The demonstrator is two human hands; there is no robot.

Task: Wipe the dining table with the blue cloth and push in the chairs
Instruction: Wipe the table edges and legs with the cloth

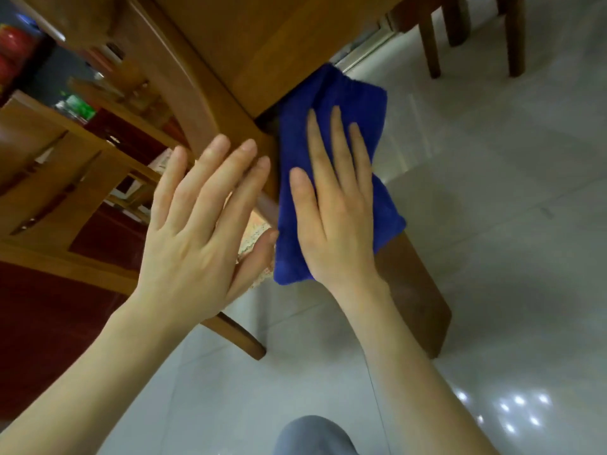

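The blue cloth (354,103) hangs over the top of a wooden chair's back (184,83), right at the corner of the dining table (249,37). My right hand (331,208) lies flat on the cloth with fingers spread, pressing it against the chair. My left hand (197,231) is open beside it, its fingertips resting on the chair's curved top rail and holding nothing. The chair's rear legs (417,290) reach down to the floor below my hands. Its seat is mostly hidden by my hands and the cloth.
A second wooden chair (49,198) with a slatted back and a dark red seat stands at the left. Legs of another chair (433,44) show at the top right. Glossy pale floor tiles (492,224) spread to the right. My knee (315,435) is at the bottom edge.
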